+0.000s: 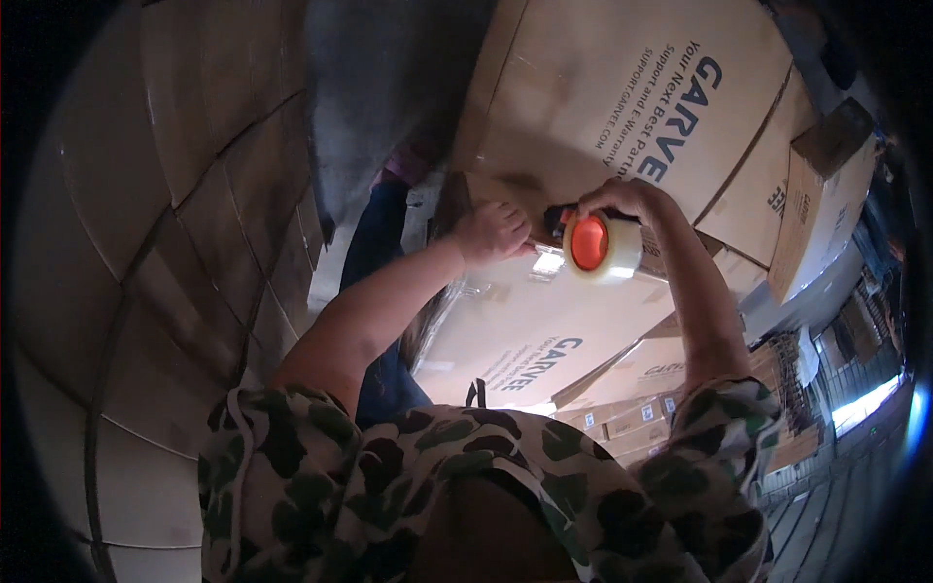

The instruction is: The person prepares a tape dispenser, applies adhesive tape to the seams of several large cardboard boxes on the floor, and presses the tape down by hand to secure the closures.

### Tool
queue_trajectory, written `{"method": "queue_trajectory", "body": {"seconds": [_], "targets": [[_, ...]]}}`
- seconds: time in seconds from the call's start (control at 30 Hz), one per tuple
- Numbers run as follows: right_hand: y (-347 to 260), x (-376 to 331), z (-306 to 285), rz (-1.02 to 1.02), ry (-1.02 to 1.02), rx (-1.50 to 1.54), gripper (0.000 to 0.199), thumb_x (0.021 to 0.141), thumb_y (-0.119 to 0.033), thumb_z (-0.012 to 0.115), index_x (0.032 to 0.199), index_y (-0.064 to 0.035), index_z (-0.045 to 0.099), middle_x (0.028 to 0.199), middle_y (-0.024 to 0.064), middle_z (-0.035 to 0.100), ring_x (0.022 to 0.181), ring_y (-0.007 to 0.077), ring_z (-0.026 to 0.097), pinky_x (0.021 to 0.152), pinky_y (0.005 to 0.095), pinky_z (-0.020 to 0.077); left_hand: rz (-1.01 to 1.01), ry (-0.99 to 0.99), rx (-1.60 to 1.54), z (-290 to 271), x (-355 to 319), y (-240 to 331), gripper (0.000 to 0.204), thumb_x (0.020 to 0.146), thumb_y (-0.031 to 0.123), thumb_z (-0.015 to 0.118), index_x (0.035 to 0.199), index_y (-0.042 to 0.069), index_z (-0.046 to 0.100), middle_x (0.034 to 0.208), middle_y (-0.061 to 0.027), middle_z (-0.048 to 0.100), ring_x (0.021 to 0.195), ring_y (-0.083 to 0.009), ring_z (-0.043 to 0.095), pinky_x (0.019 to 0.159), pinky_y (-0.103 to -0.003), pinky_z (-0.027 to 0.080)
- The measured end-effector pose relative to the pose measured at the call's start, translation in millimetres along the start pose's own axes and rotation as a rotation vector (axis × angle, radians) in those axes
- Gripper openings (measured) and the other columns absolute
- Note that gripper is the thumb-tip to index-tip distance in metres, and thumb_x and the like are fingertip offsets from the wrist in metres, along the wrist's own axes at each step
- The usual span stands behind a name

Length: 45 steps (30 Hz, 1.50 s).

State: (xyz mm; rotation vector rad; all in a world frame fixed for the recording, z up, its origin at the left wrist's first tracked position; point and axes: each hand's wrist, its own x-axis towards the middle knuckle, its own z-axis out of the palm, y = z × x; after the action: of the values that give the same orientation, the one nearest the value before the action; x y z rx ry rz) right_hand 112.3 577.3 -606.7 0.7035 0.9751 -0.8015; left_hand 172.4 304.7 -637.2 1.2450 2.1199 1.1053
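Observation:
My right hand point(627, 197) is closed around a tape dispenser point(561, 218) that carries a thick roll of clear tape point(616, 260) with an orange hub. The dispenser is over the edge of a brown cardboard box point(544, 321) in front of me. Close to its left is my left hand point(493, 233), fingers curled in at the box's edge; whatever lies under the fingertips is hidden. A shiny strip of clear tape point(547, 262) shows on the cardboard between the hands. A larger printed carton point(573, 87) stands just beyond.
Tall stacks of cardboard boxes point(146, 253) rise along the left. Grey floor point(379, 87) shows between them and the cartons. More cartons point(632, 418) are stacked low on the right, and a small dark block point(834, 136) rests at the far right. My jean-clad leg point(374, 233) is beside the box.

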Motion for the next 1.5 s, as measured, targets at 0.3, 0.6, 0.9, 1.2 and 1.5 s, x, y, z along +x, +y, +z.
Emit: {"method": "queue_trajectory", "body": {"seconds": [0.3,0.6,0.9,1.2,1.5], "targets": [[37.3,-32.2,108.0,-0.29,0.23,-0.125,0.039,0.064,-0.031,0.075,0.098,-0.0123,0.069,0.107,0.0117,0.065,0.099,0.0266,0.059,0.089,0.0361,0.0458,0.005,0.008,0.016,-15.2,2.1,-2.6,0.032,0.08,0.038,0.063,0.088,0.007,0.062,0.085,-0.0072,0.061,0.087,-0.0245,0.059,0.079,-0.037,0.045],[83.8,-49.5,152.6,-0.075,0.147,-0.076,0.049,0.071,-0.042,0.065,0.107,-0.0078,0.066,0.108,0.0141,0.065,0.098,0.027,0.06,0.09,0.0347,0.0462,-0.159,-0.374,0.158,-8.8,51.6,16.2,0.058,0.076,0.054,0.063,0.109,0.005,0.059,0.111,-0.0136,0.06,0.107,-0.0317,0.054,0.096,-0.049,0.037],[144.2,-124.5,122.5,-0.59,0.383,0.665,0.052,0.079,-0.023,0.062,0.129,-0.0126,0.056,0.102,0.0033,0.063,0.096,0.0142,0.055,0.093,0.0275,0.0409,-0.655,-1.084,-0.037,76.3,97.7,22.7,0.119,0.06,0.067,0.07,0.145,0.002,0.017,0.15,-0.0242,0.018,0.14,-0.0383,0.015,0.112,-0.054,0.012],[192.5,-86.2,-107.2,-0.336,0.68,0.063,0.073,0.066,-0.03,0.08,0.123,0.0028,0.049,0.105,0.0132,0.064,0.095,0.0181,0.06,0.085,0.0331,0.0484,-0.244,-0.575,0.15,86.8,117.3,94.2,0.063,0.08,0.054,0.058,0.112,-0.001,0.057,0.11,-0.0218,0.06,0.104,-0.0341,0.057,0.088,-0.043,0.045],[122.9,-29.0,-132.0,-0.051,0.129,0.015,0.03,0.065,-0.036,0.071,0.088,-0.0177,0.073,0.094,0.0049,0.068,0.083,0.0192,0.064,0.076,0.0329,0.0512,-0.003,-0.193,0.321,119.3,103.4,90.6,0.06,0.083,0.057,0.052,0.092,-0.001,0.063,0.087,-0.0159,0.064,0.081,-0.0266,0.063,0.067,-0.035,0.05]]}}
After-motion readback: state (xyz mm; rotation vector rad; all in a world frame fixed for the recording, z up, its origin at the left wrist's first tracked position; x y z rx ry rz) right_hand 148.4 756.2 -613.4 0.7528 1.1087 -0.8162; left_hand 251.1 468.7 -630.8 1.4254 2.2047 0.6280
